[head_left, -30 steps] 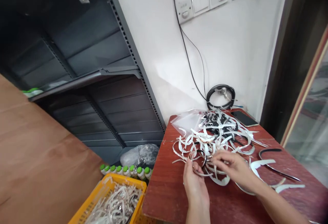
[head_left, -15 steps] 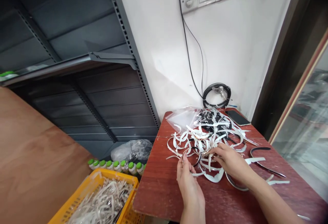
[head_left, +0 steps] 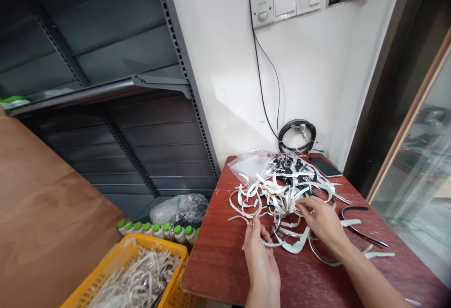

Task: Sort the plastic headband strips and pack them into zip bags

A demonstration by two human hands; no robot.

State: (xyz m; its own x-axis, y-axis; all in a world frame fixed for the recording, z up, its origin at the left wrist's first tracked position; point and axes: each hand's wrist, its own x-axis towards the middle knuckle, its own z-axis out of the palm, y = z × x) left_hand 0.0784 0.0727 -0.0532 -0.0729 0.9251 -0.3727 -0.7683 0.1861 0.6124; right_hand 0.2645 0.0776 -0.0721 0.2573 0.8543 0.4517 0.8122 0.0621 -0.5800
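Observation:
A tangled pile of white curved strips (head_left: 282, 190) lies on a red-brown table (head_left: 225, 261). My left hand (head_left: 259, 247) is at the pile's near edge, its fingers pinched on a thin curved band (head_left: 273, 232) that loops over the table. My right hand (head_left: 322, 223) rests palm down on the pile's right side, fingertips closed on a strip among the white pieces. A dark curved headband (head_left: 361, 221) lies apart to the right of my right hand.
A black phone (head_left: 324, 165), a coiled black cable (head_left: 297, 135) and a clear plastic bag (head_left: 252, 164) sit at the table's back. A yellow basket (head_left: 130, 275) of pale strips stands on the floor at left, beside green-capped bottles (head_left: 158, 229) and grey metal shelving (head_left: 105, 96).
The view has shifted slightly. My hands stay at the pile; the right hand has moved a little further into the strips, the left still pinches the thin band.

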